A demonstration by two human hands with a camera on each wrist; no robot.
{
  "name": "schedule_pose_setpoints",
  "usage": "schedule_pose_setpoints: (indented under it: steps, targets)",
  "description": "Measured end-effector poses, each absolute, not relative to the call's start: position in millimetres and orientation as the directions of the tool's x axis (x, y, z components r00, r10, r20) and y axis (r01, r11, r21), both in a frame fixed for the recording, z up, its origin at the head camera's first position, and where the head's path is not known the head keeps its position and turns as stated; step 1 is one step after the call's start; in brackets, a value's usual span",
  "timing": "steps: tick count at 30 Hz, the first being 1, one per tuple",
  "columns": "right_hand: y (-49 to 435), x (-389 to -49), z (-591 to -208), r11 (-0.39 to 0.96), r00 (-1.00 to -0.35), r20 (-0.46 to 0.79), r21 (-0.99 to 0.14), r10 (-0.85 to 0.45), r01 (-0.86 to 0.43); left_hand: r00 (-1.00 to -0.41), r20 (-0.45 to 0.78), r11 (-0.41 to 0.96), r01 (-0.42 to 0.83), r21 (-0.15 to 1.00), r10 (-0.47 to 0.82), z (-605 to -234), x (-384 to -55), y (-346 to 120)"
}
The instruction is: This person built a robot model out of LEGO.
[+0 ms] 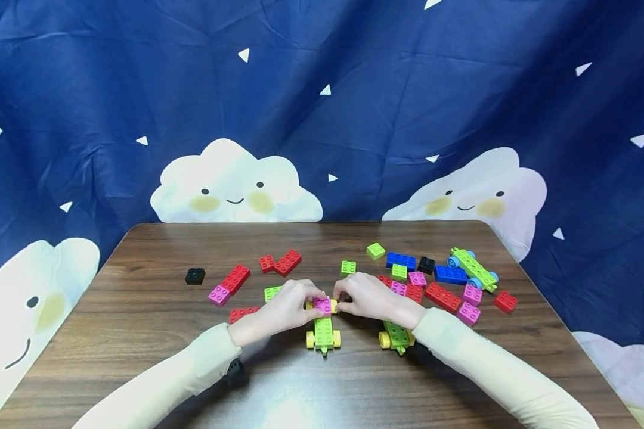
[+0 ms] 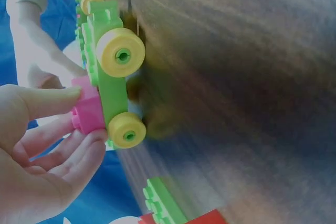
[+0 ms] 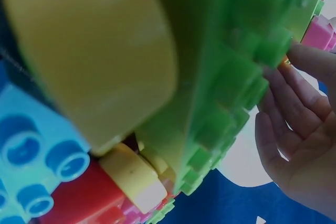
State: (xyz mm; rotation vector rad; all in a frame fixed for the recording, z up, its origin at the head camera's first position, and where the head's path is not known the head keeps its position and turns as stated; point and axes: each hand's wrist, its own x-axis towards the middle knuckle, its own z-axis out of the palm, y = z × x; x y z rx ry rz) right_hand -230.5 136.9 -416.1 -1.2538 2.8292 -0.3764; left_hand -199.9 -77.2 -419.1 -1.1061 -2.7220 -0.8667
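Note:
A green toy car base (image 1: 324, 335) with yellow wheels stands on the table between the hands. My left hand (image 1: 281, 307) pinches a pink brick (image 2: 90, 107) between thumb and fingers; the brick sits against the studs at the car base's far end. From the other side, my right hand (image 1: 375, 299) has its thumb and fingertips at the far right yellow wheel (image 1: 333, 305), pinching there. In the right wrist view a second green car base (image 3: 210, 103) fills the foreground and partly covers the right fingertips.
The second car base stands under the right wrist. Loose red, pink, green, blue and black bricks lie at right around a third base with blue wheels (image 1: 473, 269). On the left are red bricks (image 1: 236, 277), a pink brick (image 1: 219, 295) and a black brick (image 1: 195, 276).

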Motion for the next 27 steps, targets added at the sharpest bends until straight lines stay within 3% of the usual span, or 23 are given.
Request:
schedule_pose_setpoints:
  steps: [9,18,27]
  targets:
    - [137.1,-230.7,-415.8,0.645,-0.677,0.075,-0.241,-0.732,-0.725,-0.741,0.292,0.553,0.654,0.516,0.605,-424.6,-201.6,-81.1]
    - [136.5,-230.3,-415.9,0.623,-0.662,0.086,-0.267,-0.745,-0.735,-0.726,0.218,0.564,0.657,0.501,0.652,-416.7,-200.5,-84.3]
    - [136.0,-230.5,-417.3,0.600,-0.652,0.093,-0.313,-0.752,-0.736,-0.804,0.165,0.559,0.528,0.639,0.571,-416.4,-204.4,-89.4]
